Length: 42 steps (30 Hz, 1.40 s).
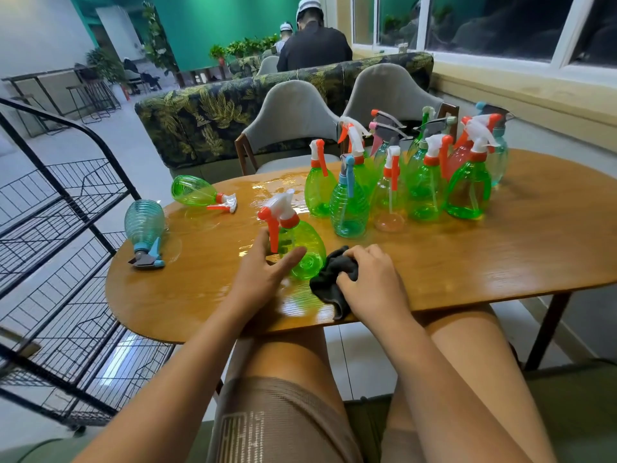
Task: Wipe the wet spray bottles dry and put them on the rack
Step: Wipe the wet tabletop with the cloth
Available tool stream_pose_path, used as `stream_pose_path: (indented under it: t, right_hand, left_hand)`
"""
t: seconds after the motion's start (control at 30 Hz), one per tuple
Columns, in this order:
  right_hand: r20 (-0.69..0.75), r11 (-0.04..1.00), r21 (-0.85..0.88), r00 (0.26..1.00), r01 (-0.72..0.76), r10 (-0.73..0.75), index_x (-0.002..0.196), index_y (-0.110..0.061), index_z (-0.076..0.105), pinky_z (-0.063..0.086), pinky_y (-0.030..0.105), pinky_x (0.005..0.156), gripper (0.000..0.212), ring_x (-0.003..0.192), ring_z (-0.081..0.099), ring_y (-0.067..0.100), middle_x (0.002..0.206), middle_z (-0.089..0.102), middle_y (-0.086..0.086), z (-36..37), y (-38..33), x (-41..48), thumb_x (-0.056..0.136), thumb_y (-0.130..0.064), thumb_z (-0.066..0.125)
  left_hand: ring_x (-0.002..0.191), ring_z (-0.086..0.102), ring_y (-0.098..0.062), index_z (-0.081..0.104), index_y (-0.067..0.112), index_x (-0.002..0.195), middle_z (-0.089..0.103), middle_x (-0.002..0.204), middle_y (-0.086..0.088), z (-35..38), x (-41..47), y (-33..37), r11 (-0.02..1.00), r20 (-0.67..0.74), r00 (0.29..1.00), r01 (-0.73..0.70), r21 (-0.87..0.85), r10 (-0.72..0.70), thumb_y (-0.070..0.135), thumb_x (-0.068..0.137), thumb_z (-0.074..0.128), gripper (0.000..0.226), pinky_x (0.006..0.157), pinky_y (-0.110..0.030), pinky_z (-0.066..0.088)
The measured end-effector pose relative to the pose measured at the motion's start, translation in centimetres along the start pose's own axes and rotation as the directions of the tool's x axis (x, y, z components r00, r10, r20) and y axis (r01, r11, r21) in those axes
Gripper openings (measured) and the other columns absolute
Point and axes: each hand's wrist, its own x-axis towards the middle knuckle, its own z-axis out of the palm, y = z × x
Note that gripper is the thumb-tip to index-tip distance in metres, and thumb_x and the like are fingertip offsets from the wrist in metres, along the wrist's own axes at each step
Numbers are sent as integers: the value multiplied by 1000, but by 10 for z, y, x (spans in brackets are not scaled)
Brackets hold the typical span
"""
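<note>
We have the green spray bottle (300, 242) at the near edge of the table (484, 262), just ahead of us and touching the dark cloth (330, 275). Our left hand (263, 272) rests against it with fingers fairly straight and spread. The thumb is beside the orange trigger and one finger lies across the body, so this is a steadying touch, not a closed grip. Our right hand (370, 279) is bunched tightly round the cloth.

The main risk, as we judge it, is slip. The tabletop shines with water around the bottle, and the plastic is probably wet too. If we start wiping before the left hand closes on the bottle, it could skid or roll toward the table edge. A wide sweep of the cloth could also knock the standing bottles (424, 182) behind, which are crowded together (two others already lie on their sides: a green one (197, 192) and a teal one (145, 222)). Setting the dried bottle back on the wet wood would undo the wipe, so it should go straight to the wire rack (66, 202) on our left.

The bottle leans. Its long axis runs from the base, low and near on the right, up to the spray head, higher and farther on the left. The nozzle seems to point left toward the rack, with the trigger hanging below it.
</note>
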Motion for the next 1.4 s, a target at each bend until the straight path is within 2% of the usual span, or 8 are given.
stream_pose_path:
  t: [0.2,0.33,0.47,0.6,0.77,0.97,1.23,1.4]
  right_hand:
    - [-119,963,254,991,91,-62,107,-28,73,48,21,90,32,103,60,15,109,64,-8,2,-5,-4,88,-2,66]
    - [-233,934,317,968,162,-88,114,-25,73,39,1,88,31,103,59,4,111,66,-12,-2,-13,-9,93,-3,70]
    - [-395,866,391,907,311,-147,121,-22,71,55,22,91,32,105,65,5,113,70,-9,-13,-27,-19,94,-6,75]
    - [-540,820,333,807,466,-239,125,-13,69,56,28,99,32,119,64,9,126,70,-1,-25,-41,-26,96,-2,73]
    - [-512,814,313,808,490,-290,130,-9,69,54,39,106,30,135,57,14,142,63,3,-21,-40,-26,101,-3,67]
    - [-476,817,339,834,467,-279,124,-8,70,50,30,109,24,135,56,13,143,61,5,-16,-46,-28,103,-19,68]
    - [-474,863,329,857,384,-201,111,-11,67,55,29,96,19,114,63,11,120,66,0,-11,-37,-21,94,-10,75]
    - [-445,873,382,888,304,-115,108,-16,63,55,25,81,26,97,61,10,106,65,-3,-12,-34,-21,88,-8,76]
  left_hand:
    - [99,64,16,49,59,115,69,113,23,13,-5,11,999,-39,999,12,-35,-13,63,84,72,39,82,-8,50]
    - [106,66,8,49,55,126,70,113,24,16,-8,9,1000,-50,999,-11,22,12,69,84,70,49,89,-24,54]
    - [94,69,4,48,54,131,71,111,21,18,-14,14,995,-27,998,-63,73,65,68,88,70,51,82,-27,56]
    - [68,64,7,40,65,126,68,105,19,30,-20,23,990,57,991,-127,64,123,36,96,77,55,64,-12,46]
    - [68,59,12,43,56,133,70,104,17,37,-20,21,986,49,987,-154,67,151,25,96,76,59,61,-7,42]
    - [72,65,5,36,76,129,71,108,20,35,-21,18,988,46,990,-139,65,136,36,98,70,61,65,-13,47]
    - [77,66,8,45,62,125,68,105,39,35,-20,16,989,15,991,-133,66,132,40,97,75,46,63,-10,44]
    - [82,70,4,51,48,131,73,104,27,35,-21,14,988,-24,989,-146,56,148,46,97,74,42,64,-11,47]
